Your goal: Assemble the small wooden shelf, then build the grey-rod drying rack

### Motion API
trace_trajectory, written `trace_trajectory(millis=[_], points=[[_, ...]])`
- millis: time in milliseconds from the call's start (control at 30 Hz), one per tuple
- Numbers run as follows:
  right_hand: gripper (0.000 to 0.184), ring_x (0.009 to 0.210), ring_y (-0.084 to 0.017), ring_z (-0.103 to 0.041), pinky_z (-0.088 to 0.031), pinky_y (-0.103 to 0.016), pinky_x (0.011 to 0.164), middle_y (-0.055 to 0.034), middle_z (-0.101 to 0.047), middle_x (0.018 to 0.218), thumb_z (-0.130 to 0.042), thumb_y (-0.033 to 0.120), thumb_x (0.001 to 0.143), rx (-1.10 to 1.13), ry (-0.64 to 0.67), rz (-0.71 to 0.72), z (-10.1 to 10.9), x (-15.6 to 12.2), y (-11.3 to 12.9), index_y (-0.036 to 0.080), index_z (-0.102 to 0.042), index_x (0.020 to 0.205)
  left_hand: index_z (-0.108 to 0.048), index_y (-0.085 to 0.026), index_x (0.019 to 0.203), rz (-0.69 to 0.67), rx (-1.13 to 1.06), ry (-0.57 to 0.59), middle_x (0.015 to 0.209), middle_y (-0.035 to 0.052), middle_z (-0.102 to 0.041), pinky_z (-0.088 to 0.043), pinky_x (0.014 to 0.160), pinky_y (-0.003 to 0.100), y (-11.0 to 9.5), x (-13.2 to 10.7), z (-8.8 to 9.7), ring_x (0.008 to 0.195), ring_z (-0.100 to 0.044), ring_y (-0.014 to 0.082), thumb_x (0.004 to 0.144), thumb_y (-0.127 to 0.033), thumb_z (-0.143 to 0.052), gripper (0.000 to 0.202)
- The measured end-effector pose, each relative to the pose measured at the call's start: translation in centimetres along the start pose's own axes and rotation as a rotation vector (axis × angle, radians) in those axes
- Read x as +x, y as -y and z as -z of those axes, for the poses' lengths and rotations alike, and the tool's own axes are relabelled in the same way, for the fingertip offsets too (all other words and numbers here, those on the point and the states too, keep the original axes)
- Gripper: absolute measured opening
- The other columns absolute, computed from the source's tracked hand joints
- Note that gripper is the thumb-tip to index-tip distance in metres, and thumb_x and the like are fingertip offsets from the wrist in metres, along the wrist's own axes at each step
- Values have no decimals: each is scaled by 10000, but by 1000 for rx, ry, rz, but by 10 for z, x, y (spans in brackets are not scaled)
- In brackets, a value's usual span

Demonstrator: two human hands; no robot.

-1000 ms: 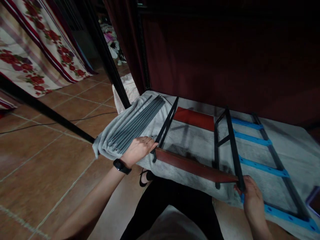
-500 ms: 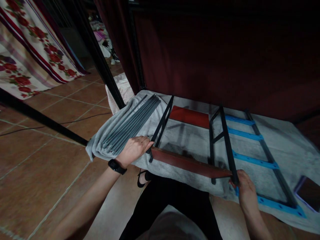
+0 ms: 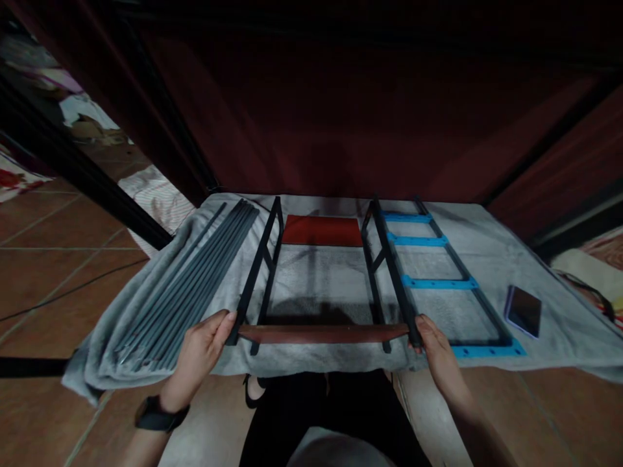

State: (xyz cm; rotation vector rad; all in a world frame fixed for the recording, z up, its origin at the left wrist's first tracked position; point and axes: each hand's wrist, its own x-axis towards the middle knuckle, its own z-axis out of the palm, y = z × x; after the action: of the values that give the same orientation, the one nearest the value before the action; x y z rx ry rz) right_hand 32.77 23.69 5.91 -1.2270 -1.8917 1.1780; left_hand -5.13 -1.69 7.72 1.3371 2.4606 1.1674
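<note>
A dark metal frame [image 3: 253,272] with reddish-brown boards stands on the grey cloth. Its near board [image 3: 321,334] spans between the two sides, and a red panel [image 3: 322,230] lies at the far end. My left hand [image 3: 207,340] grips the near left corner of the frame, fingers closed on the bar. At the near right corner, my right hand [image 3: 433,340] is closed around the other side bar. Close to my left hand lies a bundle of grey rods [image 3: 195,285]. Beside my right hand is a dark frame with blue crosspieces [image 3: 431,283].
The grey cloth [image 3: 487,246] covers a low surface. A phone [image 3: 524,310] lies on it at the right. Behind stands a dark red curtain [image 3: 331,130], with black posts [image 3: 97,175] at the left. A cable [image 3: 73,288] runs over the tiled floor [image 3: 39,220].
My view has swung to the right, so the frame now sits centred and squarer to me. Both hands keep their hold on its near corners. The frame looks more level.
</note>
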Motion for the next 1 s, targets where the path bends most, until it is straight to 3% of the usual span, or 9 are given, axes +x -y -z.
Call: trace_trajectory(millis=[133, 267, 367, 467, 567, 667, 800, 900, 1000], points=[[459, 662, -179, -542, -452, -298, 621, -3, -558, 674, -453, 638, 912, 88, 7, -120, 5, 4, 1, 236, -536, 706, -516, -203, 623, 140, -92, 28, 551, -26, -456, -362, 523, 246, 3, 6, 4, 536, -444, 136, 910, -548, -483, 450], [487, 652, -170, -528, -431, -293, 639, 5, -546, 641, -428, 628, 926, 26, 7, -79, 11, 28, 3, 229, -536, 670, -626, -195, 843, 269, -287, -34, 643, -11, -544, -434, 600, 266, 3, 28, 7, 611, -517, 157, 926, -560, -472, 405], [407, 671, -160, -540, -431, -283, 665, 11, -568, 670, -494, 568, 914, 8, -23, 23, 15, 64, 12, 225, -559, 704, -628, -212, 1057, 311, -424, -66, 811, 4, -614, -493, 725, 281, -4, 56, 5, 774, -595, 179, 884, -539, -568, 375], [332, 737, -161, -573, -444, -283, 719, 0, -614, 749, -509, 506, 914, -16, -69, 165, 15, 114, 30, 219, -593, 771, -570, -222, 1249, 343, -451, -56, 1043, 45, -646, -522, 856, 327, -12, 92, -3, 1020, -616, 231, 813, -548, -652, 551], [296, 765, -165, -586, -447, -282, 734, -3, -632, 771, -490, 470, 923, -82, -68, 291, 4, 171, 58, 216, -603, 822, -502, -222, 1362, 309, -404, -15, 1213, 76, -624, -496, 969, 376, -11, 131, -15, 1133, -596, 246, 786, -548, -670, 682], [268, 782, -166, -596, -440, -273, 735, -11, -658, 812, -472, 418, 932, -230, 39, 409, -22, 229, 88, 206, -621, 868, -444, -200, 1428, 222, -321, 5, 1313, 117, -580, -473, 1013, 419, -3, 172, -28, 1188, -574, 265, 779, -547, -664, 768], [219, 891, -173, -630, -438, -257, 796, -47, -710, 977, -465, 289, 936, -549, 315, 500, -77, 294, 116, 190, -659, 956, -386, -201, 1489, 75, -141, 36, 1445, 154, -474, -480, 1003, 440, 5, 217, -44, 1216, -559, 289, 780, -536, -660, 831], [288, 967, -191, -645, -448, -261, 829, -81, -718, 1089, -405, 265, 972, -794, 463, 432, -124, 329, 120, 187, -675, 1029, -339, -182, 1525, 28, -46, 68, 1459, 167, -465, -454, 1047, 450, 4, 233, -54, 1260, -541, 308, 799, -507, -641, 851], [317, 1049, -214, -644, -459, -268, 863, -111, -705, 1176, -397, 242, 975, -930, 532, 396, -167, 353, 112, 175, -681, 1097, -307, -150, 1546, -17, 6, 101, 1488, 163, -473, -366, 1144, 429, 1, 235, -60, 1370, -462, 302, 841, -434, -591, 811]])
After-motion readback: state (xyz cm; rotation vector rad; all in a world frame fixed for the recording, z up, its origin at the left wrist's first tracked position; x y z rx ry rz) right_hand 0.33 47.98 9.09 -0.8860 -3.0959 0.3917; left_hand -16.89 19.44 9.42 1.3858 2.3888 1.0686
